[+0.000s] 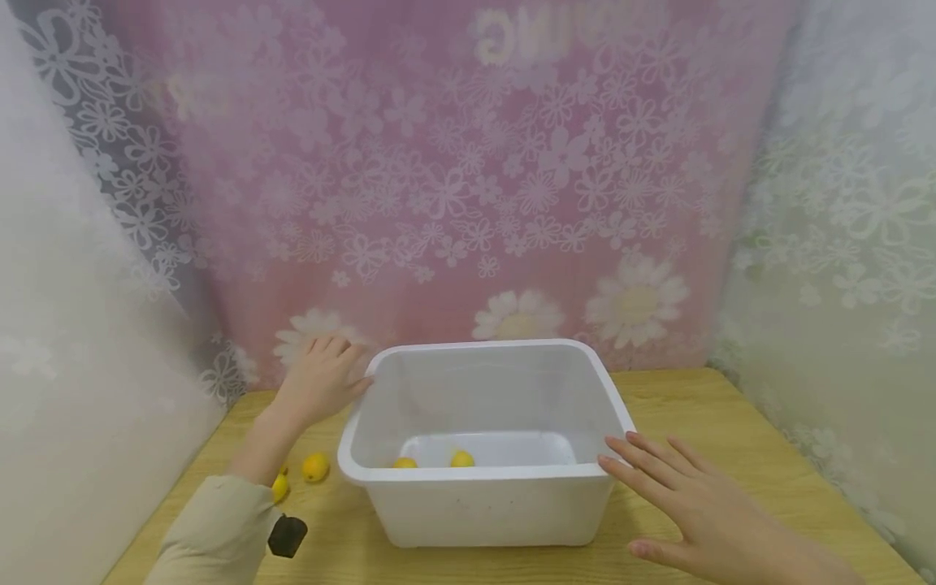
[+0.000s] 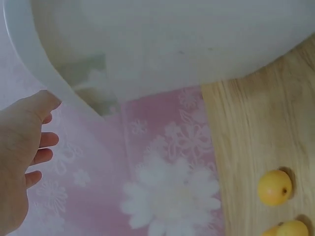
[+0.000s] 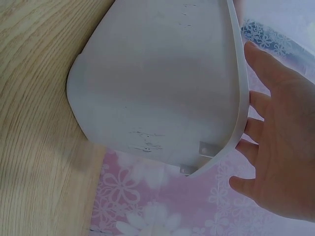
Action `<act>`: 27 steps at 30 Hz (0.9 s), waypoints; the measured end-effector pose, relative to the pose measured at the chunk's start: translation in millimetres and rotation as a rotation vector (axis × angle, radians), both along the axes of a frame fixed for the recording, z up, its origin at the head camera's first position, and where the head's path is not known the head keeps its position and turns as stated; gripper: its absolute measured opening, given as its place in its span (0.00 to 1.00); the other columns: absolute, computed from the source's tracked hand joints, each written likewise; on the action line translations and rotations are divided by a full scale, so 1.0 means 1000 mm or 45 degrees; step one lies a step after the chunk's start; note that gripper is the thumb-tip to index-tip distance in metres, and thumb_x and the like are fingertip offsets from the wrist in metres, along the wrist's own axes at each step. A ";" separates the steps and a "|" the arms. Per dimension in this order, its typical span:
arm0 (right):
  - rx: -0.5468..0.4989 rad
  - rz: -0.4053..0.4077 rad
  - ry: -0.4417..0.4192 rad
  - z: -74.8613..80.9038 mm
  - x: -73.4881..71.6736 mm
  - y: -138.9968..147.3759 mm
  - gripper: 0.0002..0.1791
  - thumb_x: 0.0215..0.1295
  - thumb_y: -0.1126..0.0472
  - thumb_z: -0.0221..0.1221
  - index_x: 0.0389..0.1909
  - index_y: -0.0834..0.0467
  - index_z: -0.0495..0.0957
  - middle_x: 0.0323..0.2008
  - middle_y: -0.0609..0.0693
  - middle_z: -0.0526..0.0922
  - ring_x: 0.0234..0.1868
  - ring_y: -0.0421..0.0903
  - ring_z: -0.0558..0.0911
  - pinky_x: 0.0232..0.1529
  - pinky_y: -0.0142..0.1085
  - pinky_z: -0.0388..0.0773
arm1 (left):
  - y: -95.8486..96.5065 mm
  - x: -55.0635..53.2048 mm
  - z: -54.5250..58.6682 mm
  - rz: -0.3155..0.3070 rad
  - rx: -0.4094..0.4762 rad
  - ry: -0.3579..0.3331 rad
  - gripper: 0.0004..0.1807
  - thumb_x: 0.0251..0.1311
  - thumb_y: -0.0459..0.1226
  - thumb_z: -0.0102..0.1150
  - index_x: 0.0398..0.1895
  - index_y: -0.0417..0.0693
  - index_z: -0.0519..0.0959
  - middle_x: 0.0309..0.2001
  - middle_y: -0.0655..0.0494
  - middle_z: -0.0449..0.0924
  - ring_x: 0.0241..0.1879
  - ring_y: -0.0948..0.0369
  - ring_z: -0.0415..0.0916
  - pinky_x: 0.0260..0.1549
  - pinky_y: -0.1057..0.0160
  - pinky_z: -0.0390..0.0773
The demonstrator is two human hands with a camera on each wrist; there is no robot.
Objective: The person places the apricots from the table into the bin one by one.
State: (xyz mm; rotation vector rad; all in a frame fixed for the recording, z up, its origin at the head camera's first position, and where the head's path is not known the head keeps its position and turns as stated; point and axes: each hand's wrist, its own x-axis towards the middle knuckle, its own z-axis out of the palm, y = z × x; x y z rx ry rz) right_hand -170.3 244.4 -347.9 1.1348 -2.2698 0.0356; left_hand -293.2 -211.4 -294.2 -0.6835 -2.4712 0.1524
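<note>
A white plastic basin (image 1: 491,505) stands upright on the wooden table, its opening facing up. My left hand (image 1: 325,382) is at its far left corner; in the left wrist view the thumb tip meets the rim (image 2: 49,73) while the other fingers bend below it. With spread fingers, my right hand (image 1: 702,504) lies along the near right corner, fingertips right at the rim. Inside the basin are two yellow fruits, one (image 1: 462,459) near the middle and another (image 1: 405,462) to its left, both partly hidden by the front wall.
On the table (image 1: 673,406) left of the basin lie a round yellow fruit (image 1: 315,467) and, partly behind my left forearm, more yellow fruit (image 1: 280,487). A pink flowered curtain (image 1: 468,162) hangs behind, with pale sheets at both sides.
</note>
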 end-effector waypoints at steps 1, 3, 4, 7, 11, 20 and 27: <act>0.003 0.000 0.006 0.000 0.000 0.000 0.45 0.53 0.36 0.59 0.68 0.55 0.61 0.69 0.51 0.60 0.73 0.42 0.45 0.70 0.32 0.32 | -0.004 0.002 -0.002 0.021 0.002 -0.015 0.22 0.55 0.46 0.62 0.48 0.42 0.76 0.41 0.45 0.76 0.46 0.46 0.70 0.49 0.46 0.68; 0.006 -0.004 0.010 0.000 0.000 0.000 0.45 0.53 0.36 0.59 0.68 0.55 0.61 0.69 0.50 0.60 0.73 0.42 0.45 0.70 0.32 0.32 | -0.012 0.006 -0.006 0.050 0.012 -0.026 0.21 0.55 0.45 0.62 0.48 0.41 0.77 0.41 0.45 0.77 0.46 0.46 0.70 0.50 0.46 0.68; 0.007 -0.006 0.011 0.000 0.000 0.000 0.44 0.54 0.35 0.59 0.68 0.55 0.61 0.69 0.50 0.59 0.73 0.42 0.45 0.70 0.32 0.32 | -0.016 0.009 -0.009 0.065 0.016 -0.032 0.21 0.55 0.44 0.62 0.47 0.40 0.77 0.41 0.45 0.77 0.46 0.46 0.70 0.49 0.45 0.68; 0.006 -0.006 0.010 0.000 0.000 0.000 0.44 0.54 0.36 0.59 0.68 0.55 0.61 0.69 0.50 0.59 0.73 0.42 0.44 0.70 0.32 0.31 | -0.028 0.015 -0.019 0.087 0.031 -0.022 0.20 0.54 0.43 0.64 0.45 0.38 0.77 0.39 0.45 0.76 0.44 0.47 0.70 0.47 0.46 0.69; 0.000 0.004 0.007 0.000 -0.001 0.000 0.45 0.53 0.37 0.61 0.68 0.55 0.61 0.69 0.51 0.60 0.73 0.41 0.45 0.70 0.32 0.32 | -0.042 0.021 -0.034 0.104 0.063 0.002 0.19 0.52 0.42 0.65 0.42 0.38 0.78 0.38 0.45 0.76 0.42 0.47 0.71 0.45 0.46 0.70; 0.003 -0.002 0.004 -0.001 -0.001 0.000 0.44 0.54 0.36 0.59 0.68 0.54 0.61 0.69 0.50 0.60 0.73 0.41 0.44 0.70 0.32 0.32 | -0.063 0.024 -0.071 0.229 0.027 -0.139 0.24 0.52 0.46 0.64 0.46 0.37 0.77 0.43 0.43 0.77 0.46 0.43 0.72 0.49 0.43 0.69; 0.015 -0.018 0.010 0.001 0.000 -0.001 0.44 0.55 0.35 0.57 0.68 0.54 0.61 0.69 0.50 0.59 0.73 0.41 0.45 0.70 0.31 0.31 | -0.070 0.024 -0.095 0.246 -0.013 -0.146 0.28 0.48 0.48 0.67 0.47 0.36 0.76 0.43 0.42 0.77 0.47 0.43 0.72 0.51 0.44 0.69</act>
